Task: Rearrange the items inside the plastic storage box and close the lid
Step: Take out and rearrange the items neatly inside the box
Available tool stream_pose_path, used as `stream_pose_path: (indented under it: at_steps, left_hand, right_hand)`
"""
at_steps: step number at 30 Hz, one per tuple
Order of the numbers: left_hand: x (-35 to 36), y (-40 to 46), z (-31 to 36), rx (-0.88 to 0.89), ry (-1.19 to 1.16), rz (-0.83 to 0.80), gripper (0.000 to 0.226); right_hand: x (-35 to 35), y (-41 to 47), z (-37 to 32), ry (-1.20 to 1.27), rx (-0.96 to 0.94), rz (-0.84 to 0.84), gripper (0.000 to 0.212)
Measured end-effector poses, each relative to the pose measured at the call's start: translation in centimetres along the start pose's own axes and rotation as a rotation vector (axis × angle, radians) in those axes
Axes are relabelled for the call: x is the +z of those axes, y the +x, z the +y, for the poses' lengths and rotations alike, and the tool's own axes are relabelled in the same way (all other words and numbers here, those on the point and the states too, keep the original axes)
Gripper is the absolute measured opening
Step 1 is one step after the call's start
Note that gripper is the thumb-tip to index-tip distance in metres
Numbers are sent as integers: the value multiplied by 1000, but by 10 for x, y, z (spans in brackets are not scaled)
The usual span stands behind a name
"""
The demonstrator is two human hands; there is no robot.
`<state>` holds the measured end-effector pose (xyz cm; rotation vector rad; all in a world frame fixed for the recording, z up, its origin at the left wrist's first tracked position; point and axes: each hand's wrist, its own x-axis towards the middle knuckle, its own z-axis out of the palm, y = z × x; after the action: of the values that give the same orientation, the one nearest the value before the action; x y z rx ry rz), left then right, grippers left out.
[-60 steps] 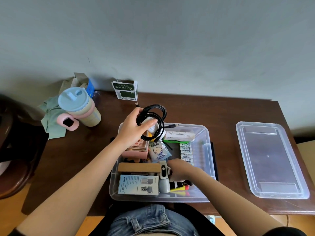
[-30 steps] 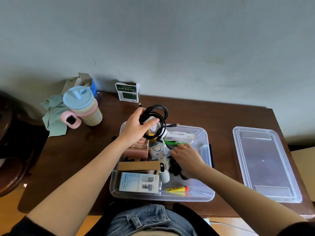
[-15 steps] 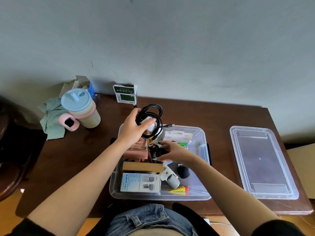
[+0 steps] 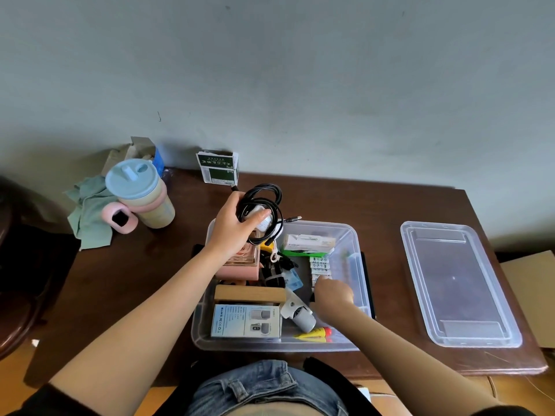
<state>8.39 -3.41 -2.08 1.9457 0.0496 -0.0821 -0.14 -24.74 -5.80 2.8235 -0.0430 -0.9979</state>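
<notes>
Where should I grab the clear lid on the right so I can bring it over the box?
Judging by its pose, take the lid by its left long edge, the one nearest the storage box, coming from above with the right hand. It lies flat on the table with its raised rim exposed and nothing on it.

Blue-grey carton (image 4: 246, 321) in the clear storage box (image 4: 357, 265) is showing "RoHS", "FC", "CE" marks. Green-white carton (image 4: 218, 168) at the wall is bearing Chinese characters, too small to read.

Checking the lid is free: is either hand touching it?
Apart. The head view shows bare table between the lid and the right hand; the left hand holds a cable.
</notes>
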Motion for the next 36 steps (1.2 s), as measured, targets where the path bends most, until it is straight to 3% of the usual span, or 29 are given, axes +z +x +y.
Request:
stream_pose_path:
  at_steps: [4,9,11,15,16,18,20,22,24,26,30,36]
  left_hand:
    - [1,0,1,6,-11,1,40]
    - [0,0,1,-14,8,5,56]
    - [0,0,1,-20,18,4,62]
    - [-1,0,1,-32,20,6,64]
    - [-1,0,1,-36,14,9,64]
    - [-1,-1,1,-41,9,16,65]
    - [-1,-1,1,-43,13,14,67]
    - [-1,0,1,-41,18,10,65]
    - [0,0,1,-29,10,10,62]
    - [0,0,1,-23,-4,9,63]
    - [1,0,1,-16,-18,7,52]
    - [2,0,0,-9,-14,5,46]
  right_hand:
    - [2,4,3,111,25,16,40]
    - [-14,9,7,328,40,23,41]
    - [-28,14,6,556,25,-35,41]
    - [-53,18,-10,1313,-28,-159,30]
    - [-54,18,-13,1380,-34,-142,25]
    - [-50,19,-12,1174,-45,-83,25]
    - [-41,17,-3,689,-67,-44,28]
    - [-29,11,6,306,-63,-76,19]
    - [-17,4,10,95,-59,-175,11]
    - [-4,3,9,13,-73,-221,25]
    - [5,8,7,33,-94,-139,31]
    - [-3,2,3,108,-137,-92,17]
